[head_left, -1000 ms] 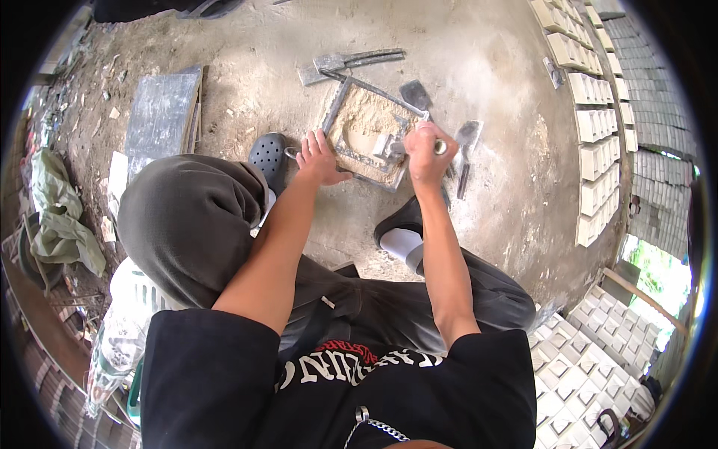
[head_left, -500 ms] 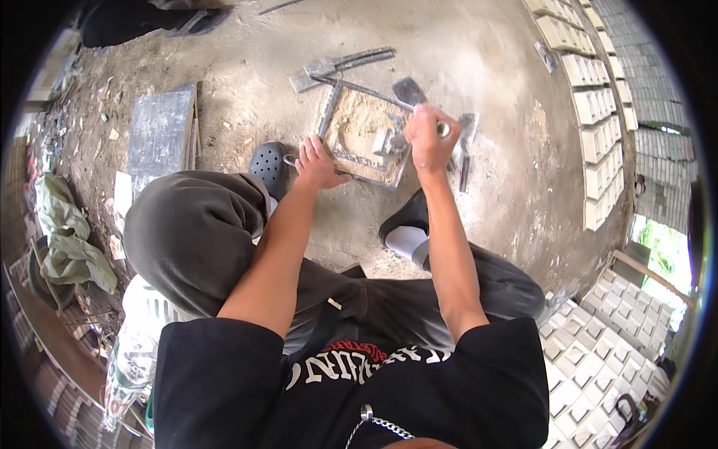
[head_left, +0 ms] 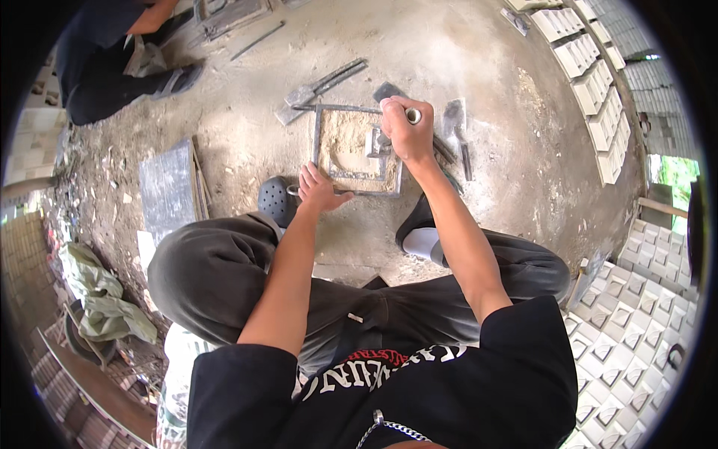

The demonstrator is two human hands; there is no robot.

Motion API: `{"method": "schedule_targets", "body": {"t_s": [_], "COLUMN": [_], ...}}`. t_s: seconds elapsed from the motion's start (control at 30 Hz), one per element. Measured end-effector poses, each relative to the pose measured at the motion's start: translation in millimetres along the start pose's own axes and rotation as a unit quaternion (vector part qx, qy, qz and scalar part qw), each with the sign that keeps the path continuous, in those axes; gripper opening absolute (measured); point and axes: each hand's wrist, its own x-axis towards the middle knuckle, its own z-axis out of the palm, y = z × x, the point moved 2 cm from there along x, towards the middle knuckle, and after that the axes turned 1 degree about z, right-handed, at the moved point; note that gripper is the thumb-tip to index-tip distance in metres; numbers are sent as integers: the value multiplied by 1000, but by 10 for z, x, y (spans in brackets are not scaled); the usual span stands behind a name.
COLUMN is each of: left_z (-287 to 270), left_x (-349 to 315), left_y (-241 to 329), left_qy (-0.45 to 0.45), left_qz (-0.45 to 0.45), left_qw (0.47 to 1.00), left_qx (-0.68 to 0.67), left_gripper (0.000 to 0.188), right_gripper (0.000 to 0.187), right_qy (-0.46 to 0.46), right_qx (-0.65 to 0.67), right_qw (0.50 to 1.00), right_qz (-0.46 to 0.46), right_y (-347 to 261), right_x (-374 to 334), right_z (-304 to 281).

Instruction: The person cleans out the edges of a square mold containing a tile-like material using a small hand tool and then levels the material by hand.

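A square metal mould frame [head_left: 316,142] lies on the floor in front of me, with pale sandy powder [head_left: 340,135] inside. My left hand [head_left: 320,188] rests at its near left corner, fingers spread and thumb along the near edge. In a fist, my right hand [head_left: 410,131] grips a short-handled tool with a blocky grey head [head_left: 376,142], which looks like a hammer. The head sits over the powder in the mould's right half; the round handle end shows at the fist. Whether it presses on the powder, I cannot tell.
Flat metal tools [head_left: 321,86] lie beyond the mould, and a trowel-like blade [head_left: 455,118] to its right. Dark boards [head_left: 166,191] stand left. Rows of pale blocks [head_left: 591,97] line the right side. Another person [head_left: 112,67] crouches at far left.
The view has shifted, bringing more of the other person in at far left. My right hand and its tool have moved slightly left over the mould; my left hand stays at the corner.
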Motion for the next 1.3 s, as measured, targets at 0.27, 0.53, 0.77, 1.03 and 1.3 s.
{"method": "schedule_targets", "body": {"t_s": [0.27,0.53,0.77,1.03,1.3], "left_z": [98,47,106,145,181], "left_x": [15,71,135,250,374], "left_y": [12,-70,-38,-139,-313], "left_qy": [-13,-26,-22,-32,-89], "left_qz": [33,55,64,134,151], "left_qw": [999,995,997,983,974], "left_qx": [29,76,39,118,146], "left_gripper": [150,147,149,146,121], "right_gripper": [36,39,25,20,19], "right_qy": [-65,-18,-83,-27,46], "right_qx": [-87,-23,-67,-73,-103], "right_qw": [994,998,992,976,977], "right_qz": [-13,-49,-73,-201,-180], "right_y": [523,19,410,438,277], "right_x": [98,110,166,-198,-267], "right_z": [-37,-34,173,375,375]}}
